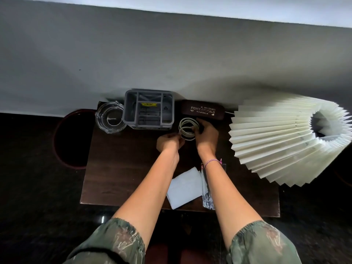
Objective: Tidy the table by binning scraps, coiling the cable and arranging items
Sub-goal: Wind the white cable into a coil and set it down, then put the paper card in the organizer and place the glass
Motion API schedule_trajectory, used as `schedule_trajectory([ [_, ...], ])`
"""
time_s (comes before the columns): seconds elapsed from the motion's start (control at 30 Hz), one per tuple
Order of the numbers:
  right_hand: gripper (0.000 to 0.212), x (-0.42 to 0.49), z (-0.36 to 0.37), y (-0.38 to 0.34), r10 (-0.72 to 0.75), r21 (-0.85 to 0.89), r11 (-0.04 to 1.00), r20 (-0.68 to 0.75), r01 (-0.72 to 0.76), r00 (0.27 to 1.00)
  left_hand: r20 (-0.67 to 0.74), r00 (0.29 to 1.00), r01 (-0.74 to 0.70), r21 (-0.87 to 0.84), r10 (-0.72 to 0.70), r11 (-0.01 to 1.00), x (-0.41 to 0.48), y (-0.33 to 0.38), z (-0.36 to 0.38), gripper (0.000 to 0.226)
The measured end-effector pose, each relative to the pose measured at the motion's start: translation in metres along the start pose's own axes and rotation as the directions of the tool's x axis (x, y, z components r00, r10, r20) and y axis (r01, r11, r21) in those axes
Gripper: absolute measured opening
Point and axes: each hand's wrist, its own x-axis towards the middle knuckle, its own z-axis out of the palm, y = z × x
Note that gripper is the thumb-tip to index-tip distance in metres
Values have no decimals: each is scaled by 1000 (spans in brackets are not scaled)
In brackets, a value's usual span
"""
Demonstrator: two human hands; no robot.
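Note:
A white cable (187,128) lies wound into a round coil near the back of the dark wooden table (118,168). My right hand (206,135) grips the coil's right side. My left hand (169,141) pinches the coil's lower left edge, fingers closed on a strand. A white sheet of paper (183,187) lies near the front edge, between my forearms. A dark bin (70,139) with a reddish rim stands on the floor to the left of the table.
A grey organiser box (149,109) and a glass ashtray (110,117) sit at the back left. A brown spectacle case (202,110) lies behind the coil. A tall drinking glass (208,197) stands under my right forearm. A pleated white lampshade (285,138) fills the right side.

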Motion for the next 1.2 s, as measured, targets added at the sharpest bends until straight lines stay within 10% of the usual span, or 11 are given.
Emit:
schedule_trajectory([
  [0.6, 36, -32, -13, 1, -223, -42, 975, -69, 220, 972, 21, 985, -172, 291, 173, 941, -15, -11, -28, 28],
  [0.77, 32, -56, -20, -11, -283, -19, 959, -87, 282, 955, 259, 860, -460, 765, 439, 451, -38, -41, -60, 23],
  [0.93, 27, -86, -30, -17, -380, 38, 922, -110, 386, 918, 487, 785, -537, 843, 383, 30, -48, -68, -88, 40],
  [1.2, 29, -133, -27, -13, -434, 93, 897, 10, 431, 901, 596, 693, -546, 801, 405, -245, -48, -78, -95, 19],
])
